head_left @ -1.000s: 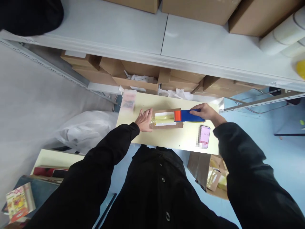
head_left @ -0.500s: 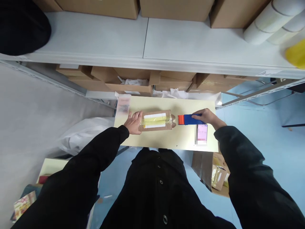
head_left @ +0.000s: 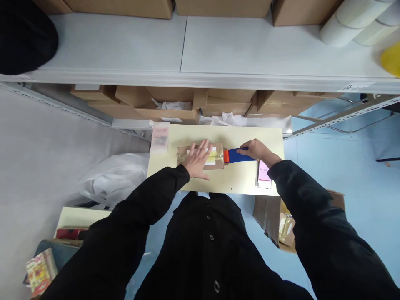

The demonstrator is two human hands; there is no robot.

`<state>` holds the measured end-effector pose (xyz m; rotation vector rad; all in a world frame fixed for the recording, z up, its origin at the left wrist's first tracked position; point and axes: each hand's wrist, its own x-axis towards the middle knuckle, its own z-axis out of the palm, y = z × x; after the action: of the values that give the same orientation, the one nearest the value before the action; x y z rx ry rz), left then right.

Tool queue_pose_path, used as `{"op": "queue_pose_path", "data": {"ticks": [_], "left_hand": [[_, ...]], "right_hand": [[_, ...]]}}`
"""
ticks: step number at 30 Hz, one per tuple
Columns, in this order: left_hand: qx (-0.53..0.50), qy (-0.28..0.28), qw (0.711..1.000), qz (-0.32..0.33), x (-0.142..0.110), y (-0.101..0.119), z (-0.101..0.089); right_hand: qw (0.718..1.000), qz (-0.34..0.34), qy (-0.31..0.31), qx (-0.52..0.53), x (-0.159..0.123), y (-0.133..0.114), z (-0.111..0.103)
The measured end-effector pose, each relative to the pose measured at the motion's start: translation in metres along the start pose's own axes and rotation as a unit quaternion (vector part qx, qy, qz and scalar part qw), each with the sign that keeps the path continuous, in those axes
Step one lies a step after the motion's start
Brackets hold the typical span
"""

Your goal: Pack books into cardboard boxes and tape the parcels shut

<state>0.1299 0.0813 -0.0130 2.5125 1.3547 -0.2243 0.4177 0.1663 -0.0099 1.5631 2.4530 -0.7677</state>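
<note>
A flat brown cardboard parcel (head_left: 184, 154) with a white label and a yellow tape strip lies on the small pale yellow table (head_left: 237, 179). My left hand (head_left: 198, 160) rests flat on top of the parcel, fingers spread. My right hand (head_left: 254, 150) is closed round the blue handle of a tape dispenser (head_left: 234, 155), whose orange head touches the parcel's right end. A phone with a pink screen (head_left: 264, 175) lies on the table right beside my right wrist, partly hidden by my sleeve.
A small clear packet (head_left: 160, 138) sits at the table's far left corner. Open cardboard boxes (head_left: 175, 104) fill the shelf behind, under a grey shelf board (head_left: 187, 54). A white plastic bag (head_left: 109, 177) lies left; an open box (head_left: 287, 229) stands right of my body.
My left hand has slid from the parcel's left end onto its top. The dispenser in my right hand has come back left against the parcel's right end.
</note>
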Motion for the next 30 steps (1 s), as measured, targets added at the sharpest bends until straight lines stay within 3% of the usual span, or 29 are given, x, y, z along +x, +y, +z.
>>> {"op": "queue_pose_path", "data": {"ticks": [3, 6, 13, 16, 19, 23, 26, 30], "left_hand": [[-0.002, 0.014, 0.996, 0.084, 0.028, 0.016, 0.006], [0.01, 0.021, 0.994, 0.107, 0.042, 0.016, 0.013], [0.022, 0.028, 0.994, 0.105, 0.04, 0.005, 0.019], [0.024, 0.031, 0.993, 0.108, 0.04, 0.006, 0.02], [0.025, 0.034, 0.992, 0.122, 0.039, 0.005, 0.021], [0.03, 0.031, 0.992, 0.117, 0.039, 0.004, 0.023], [0.033, 0.035, 0.992, 0.112, 0.04, 0.004, 0.025], [0.03, 0.049, 0.991, 0.118, 0.04, 0.005, 0.026]], "right_hand": [[0.999, 0.024, 0.002, -0.022, 0.001, -0.005, -0.002], [1.0, 0.029, -0.001, -0.004, -0.001, 0.003, -0.003], [0.995, 0.003, -0.038, 0.096, -0.023, 0.067, -0.008], [0.997, -0.006, -0.05, 0.054, -0.027, 0.069, -0.014], [0.996, 0.027, -0.073, -0.04, -0.023, 0.038, -0.02], [0.979, 0.104, -0.081, -0.157, -0.01, -0.028, -0.022], [0.975, 0.108, -0.073, -0.18, 0.0, -0.069, -0.023], [0.975, 0.089, -0.07, -0.191, 0.01, -0.098, -0.022]]}}
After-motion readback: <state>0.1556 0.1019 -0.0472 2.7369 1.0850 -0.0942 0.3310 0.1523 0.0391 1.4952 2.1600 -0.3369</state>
